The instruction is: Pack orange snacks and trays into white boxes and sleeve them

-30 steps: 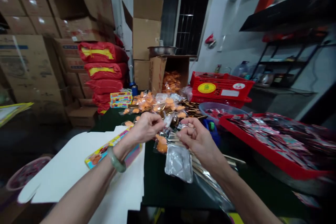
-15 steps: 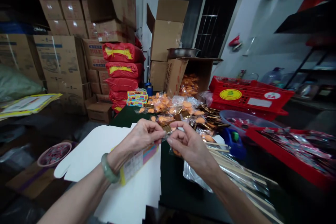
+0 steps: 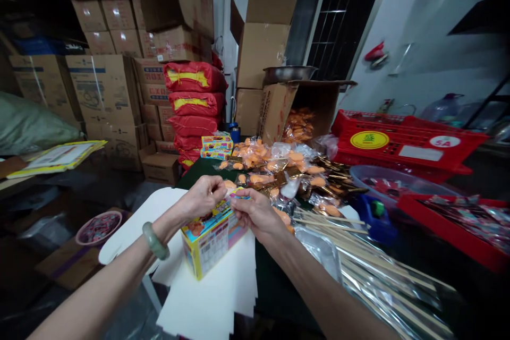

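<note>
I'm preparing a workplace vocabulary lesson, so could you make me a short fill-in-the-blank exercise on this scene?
1. The bracelet is worn on the person's ____ arm.
2. The card sheets under the printed box are ____ in colour.
3. The white oval label on the red crate reads ____.
4. The stacked sacks are mainly ____, with some yellow.

Missing words: left; white; 5A; red.
</note>
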Available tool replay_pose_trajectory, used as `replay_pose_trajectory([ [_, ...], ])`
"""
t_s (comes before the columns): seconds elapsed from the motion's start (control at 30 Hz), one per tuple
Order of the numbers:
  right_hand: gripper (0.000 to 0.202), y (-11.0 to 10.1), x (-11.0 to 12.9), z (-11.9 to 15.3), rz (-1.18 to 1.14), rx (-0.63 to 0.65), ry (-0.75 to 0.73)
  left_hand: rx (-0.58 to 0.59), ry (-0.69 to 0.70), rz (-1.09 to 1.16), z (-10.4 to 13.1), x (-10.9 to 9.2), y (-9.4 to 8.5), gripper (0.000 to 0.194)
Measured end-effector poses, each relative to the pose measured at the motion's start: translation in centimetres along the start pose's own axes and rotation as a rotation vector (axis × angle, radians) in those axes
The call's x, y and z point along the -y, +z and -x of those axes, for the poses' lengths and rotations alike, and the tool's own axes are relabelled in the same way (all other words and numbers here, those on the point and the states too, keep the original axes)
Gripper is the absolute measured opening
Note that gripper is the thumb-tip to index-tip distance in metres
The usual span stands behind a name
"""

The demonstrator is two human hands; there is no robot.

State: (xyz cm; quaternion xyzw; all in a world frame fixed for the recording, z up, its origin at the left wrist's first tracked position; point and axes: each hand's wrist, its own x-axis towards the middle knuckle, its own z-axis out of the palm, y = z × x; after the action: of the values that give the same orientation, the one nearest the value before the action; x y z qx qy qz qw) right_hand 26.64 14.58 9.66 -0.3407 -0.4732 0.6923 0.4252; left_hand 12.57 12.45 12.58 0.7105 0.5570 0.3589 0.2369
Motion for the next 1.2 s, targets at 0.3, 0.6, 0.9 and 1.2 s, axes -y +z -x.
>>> replay_pose_trajectory([
  [0.3,0.035,-0.1,-1.6,0.0,0.102,-0.082,0.027,-0.085,-0.021,-0.191,0.6,2.4,2.8,0.018],
  [0.6,0.039,-0.7,-3.0,0.2,0.025,-0.074,0.001,-0.017,-0.047,-0.331,0.3,2.5,2.8,0.017],
  [0.9,0.043,-0.7,-5.2,0.5,-0.042,-0.142,-0.066,0.143,-0.089,-0.627,0.1,1.1,3.2,0.004],
  [1.2,0.053,-0.9,-10.5,0.5,-0.082,-0.14,0.063,-0.044,-0.197,-0.553,0.7,0.9,3.5,0.041],
])
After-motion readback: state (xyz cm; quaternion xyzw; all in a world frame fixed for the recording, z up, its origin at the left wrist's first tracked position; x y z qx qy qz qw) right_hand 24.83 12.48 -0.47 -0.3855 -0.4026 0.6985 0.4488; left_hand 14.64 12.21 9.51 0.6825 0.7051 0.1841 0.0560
